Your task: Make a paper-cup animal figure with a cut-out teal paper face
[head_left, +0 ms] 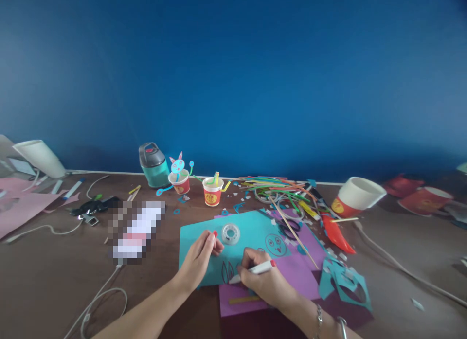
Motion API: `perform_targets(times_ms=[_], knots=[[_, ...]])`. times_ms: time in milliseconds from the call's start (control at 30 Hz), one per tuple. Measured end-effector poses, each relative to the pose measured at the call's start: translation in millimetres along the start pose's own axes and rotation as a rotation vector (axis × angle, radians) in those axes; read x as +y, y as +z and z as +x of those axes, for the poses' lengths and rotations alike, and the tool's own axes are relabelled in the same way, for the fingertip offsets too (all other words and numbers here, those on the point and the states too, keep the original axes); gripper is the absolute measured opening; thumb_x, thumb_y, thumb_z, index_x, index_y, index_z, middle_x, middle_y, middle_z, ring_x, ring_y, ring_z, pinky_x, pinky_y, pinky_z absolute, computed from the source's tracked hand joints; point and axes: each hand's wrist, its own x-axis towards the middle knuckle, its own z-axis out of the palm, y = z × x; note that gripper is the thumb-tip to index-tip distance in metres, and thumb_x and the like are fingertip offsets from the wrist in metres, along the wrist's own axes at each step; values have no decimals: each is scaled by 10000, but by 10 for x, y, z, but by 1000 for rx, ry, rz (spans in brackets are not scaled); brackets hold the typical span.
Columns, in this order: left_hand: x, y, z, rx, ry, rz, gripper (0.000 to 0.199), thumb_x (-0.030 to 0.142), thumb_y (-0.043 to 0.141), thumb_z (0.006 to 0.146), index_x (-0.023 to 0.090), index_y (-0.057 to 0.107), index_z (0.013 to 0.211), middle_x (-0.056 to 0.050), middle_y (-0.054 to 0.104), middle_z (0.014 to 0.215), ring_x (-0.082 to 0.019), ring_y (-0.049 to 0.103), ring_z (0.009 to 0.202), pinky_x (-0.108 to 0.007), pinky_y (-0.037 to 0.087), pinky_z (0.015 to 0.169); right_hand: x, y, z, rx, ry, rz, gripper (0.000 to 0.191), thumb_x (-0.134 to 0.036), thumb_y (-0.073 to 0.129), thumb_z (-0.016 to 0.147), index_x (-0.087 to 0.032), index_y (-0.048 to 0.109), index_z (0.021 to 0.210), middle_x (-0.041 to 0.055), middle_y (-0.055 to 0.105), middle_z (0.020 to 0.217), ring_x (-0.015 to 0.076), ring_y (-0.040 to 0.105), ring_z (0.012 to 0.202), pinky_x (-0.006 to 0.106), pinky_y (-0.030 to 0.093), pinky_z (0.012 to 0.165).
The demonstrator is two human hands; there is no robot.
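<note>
My right hand [260,276] grips a white marker [260,268] with a red end, its tip at a leaf-shaped drawing [227,272] on the teal paper [199,237]. Pinched in my left hand [200,256] is a small red cap [215,234], just above the same sheet. Between and beyond the hands lies a roll of clear tape [231,234]. A round face [276,244] is drawn at the sheet's right part. Purple paper [295,276] shows under the teal sheet, with a yellow strip [242,299] near its front edge.
Behind stand a teal flask [156,175], a cup with a paper animal [181,186] and a cup with straws [212,197]. Scissors [292,227], a straw pile [273,184], a large cup [357,195] and teal scraps [345,280] lie right. A blurred phone [140,229] lies left.
</note>
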Motion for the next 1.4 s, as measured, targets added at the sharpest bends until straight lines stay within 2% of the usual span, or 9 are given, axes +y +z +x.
perform_targets(times_ms=[267, 733, 1167, 1400], knots=[[20, 4, -1, -6, 1, -5, 401, 534, 374, 875, 198, 476, 681, -31, 604, 730, -177, 590, 712, -294, 497, 690, -22, 0, -13, -43, 22, 24, 179, -208, 536, 681, -196, 419, 546, -70, 429, 465, 77, 372, 448, 182, 274, 417], [-4, 1, -6, -16, 5, -4, 372, 480, 345, 906, 199, 466, 695, -28, 601, 743, -175, 587, 719, -298, 487, 693, -20, 0, -14, -52, 0, 11, 182, -253, 557, 735, -188, 462, 593, -67, 445, 499, 80, 384, 473, 188, 290, 438], [14, -2, 14, -19, -3, 21, 375, 481, 346, 899, 193, 480, 699, -36, 601, 744, -180, 585, 722, -305, 486, 700, 11, 16, 11, 34, -16, -17, 205, -246, 557, 749, -197, 434, 592, -56, 480, 520, 94, 415, 515, 196, 322, 480], [4, -4, 2, -13, 1, 15, 371, 478, 350, 898, 196, 472, 690, -34, 599, 738, -179, 585, 717, -309, 489, 699, 7, 7, 11, 31, -25, -20, 200, -246, 547, 742, -198, 430, 587, -58, 461, 513, 96, 403, 509, 202, 315, 475]])
